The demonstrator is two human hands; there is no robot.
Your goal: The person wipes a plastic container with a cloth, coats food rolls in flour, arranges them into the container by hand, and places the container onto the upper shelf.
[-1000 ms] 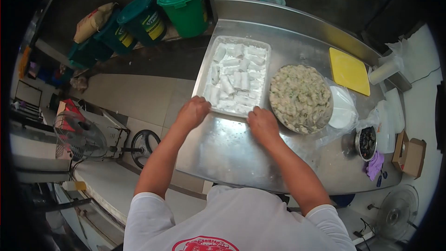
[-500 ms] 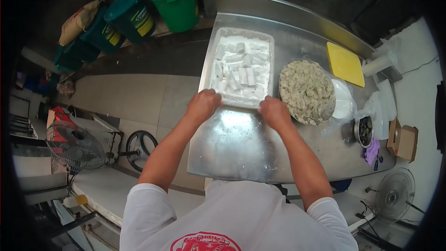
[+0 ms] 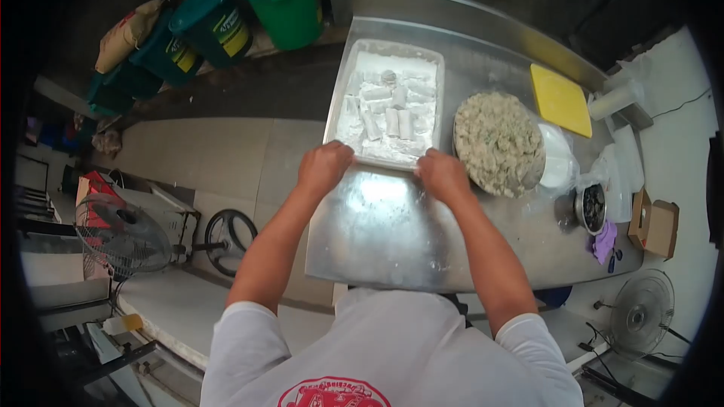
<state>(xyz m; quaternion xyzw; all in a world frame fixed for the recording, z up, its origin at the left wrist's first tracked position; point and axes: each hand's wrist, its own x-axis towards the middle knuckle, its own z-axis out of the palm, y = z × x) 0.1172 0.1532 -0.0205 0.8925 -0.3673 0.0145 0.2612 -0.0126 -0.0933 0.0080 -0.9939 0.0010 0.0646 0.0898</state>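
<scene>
A pale rectangular tray (image 3: 440, 94) sits on the steel table and holds white powder (image 3: 362, 68) like flour. Several powder-coated, cylinder-shaped pieces (image 3: 405, 124) lie in it at different angles. My left hand (image 3: 326, 166) grips the tray's near left corner, fingers closed on the rim. At the near right corner, my right hand (image 3: 443, 175) is closed on the rim too. Just right of that hand stands a wide bowl heaped with a pale, lumpy mixture (image 3: 498, 143) flecked with green.
The steel table (image 3: 377, 234) has a raised back edge. To the right are a yellow board (image 3: 560, 99), a metal bowl of dark pieces (image 3: 592, 207), a purple cloth (image 3: 604, 241) and an open cardboard box (image 3: 652, 226). Green lidded buckets (image 3: 283, 4) stand at the far left.
The tray has shifted slightly left, both hands still on its near corners. The pieces inside have moved and lie more spread out in the powder.
</scene>
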